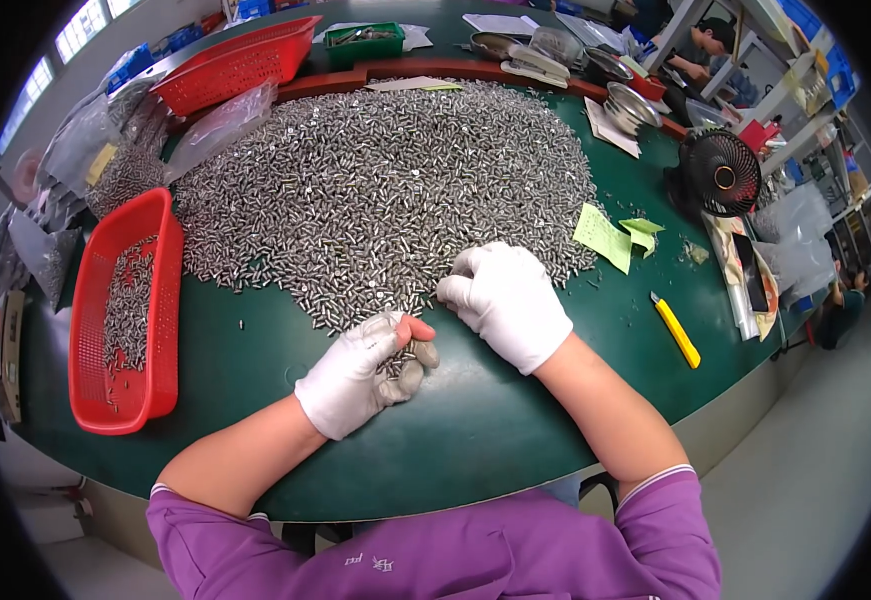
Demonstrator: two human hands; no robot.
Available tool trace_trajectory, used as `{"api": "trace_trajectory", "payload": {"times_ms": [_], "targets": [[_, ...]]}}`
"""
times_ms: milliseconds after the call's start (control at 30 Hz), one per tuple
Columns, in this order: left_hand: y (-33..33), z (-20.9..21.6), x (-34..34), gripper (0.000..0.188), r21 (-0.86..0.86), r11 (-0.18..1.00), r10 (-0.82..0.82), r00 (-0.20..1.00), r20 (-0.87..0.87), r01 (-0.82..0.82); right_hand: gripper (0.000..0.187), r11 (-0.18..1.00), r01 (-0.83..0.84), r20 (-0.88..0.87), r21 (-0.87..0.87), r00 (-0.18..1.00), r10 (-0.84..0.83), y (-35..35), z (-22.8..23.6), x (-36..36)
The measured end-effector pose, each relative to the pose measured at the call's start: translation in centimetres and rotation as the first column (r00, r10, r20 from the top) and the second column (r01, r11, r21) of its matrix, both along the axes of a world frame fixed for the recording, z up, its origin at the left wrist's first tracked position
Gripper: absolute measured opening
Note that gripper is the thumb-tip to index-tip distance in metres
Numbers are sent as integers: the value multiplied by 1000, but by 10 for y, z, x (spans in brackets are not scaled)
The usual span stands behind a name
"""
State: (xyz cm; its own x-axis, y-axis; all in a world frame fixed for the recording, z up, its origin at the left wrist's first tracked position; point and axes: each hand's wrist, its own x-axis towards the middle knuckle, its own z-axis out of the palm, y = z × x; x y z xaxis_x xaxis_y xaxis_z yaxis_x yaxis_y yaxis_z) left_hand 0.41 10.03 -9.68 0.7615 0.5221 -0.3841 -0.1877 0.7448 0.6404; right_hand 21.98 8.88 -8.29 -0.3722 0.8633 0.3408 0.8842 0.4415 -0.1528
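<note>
A wide heap of small, shiny metal pins (385, 190) covers the middle of the green table. My left hand (360, 375), in a white glove with a bare thumb tip, curls palm-up around several of these pins. It sits just below the heap's near edge. To its right, my right hand (510, 305), also white-gloved, has its fingers bent down at the heap's edge. Its fingertips are pinched together, and whatever they hold is hidden. More such pins lie in the long red basket (162, 300) on the left.
Another red basket (240, 70) and a green tray (365, 42) stand at the back. On the right are a yellow utility knife (675, 330), a black fan (720, 172), yellow-green paper (603, 238) and a phone (750, 272). A co-worker (705, 55) sits at the far right.
</note>
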Motion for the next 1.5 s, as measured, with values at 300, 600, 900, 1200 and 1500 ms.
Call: {"api": "trace_trajectory", "payload": {"times_ms": [300, 600, 900, 1200, 1500], "targets": [[1, -10, 0, 19, 12, 1000, -23, 998, 54, 23, 14, 991, -89, -282, 101, 953, 115, -11, 6, -8], [0, -11, -1, 18, 18, 999, -28, 999, 28, 28, 16, 989, -50, -251, 141, 964, 85, -15, 6, -9], [-2, 2, 2, 28, -1, 1000, 25, 999, -47, -25, 13, 998, 54, -37, 44, 998, -52, -10, -5, 6], [1, -9, 0, 27, 39, 999, -3, 1000, 19, 2, 9, 974, 141, -101, 175, 987, -124, -3, -3, 13], [2, -9, -1, 24, 7, 999, -47, 994, 100, 47, 11, 990, 143, -10, 6, 990, -143, -5, -6, -6]]}}
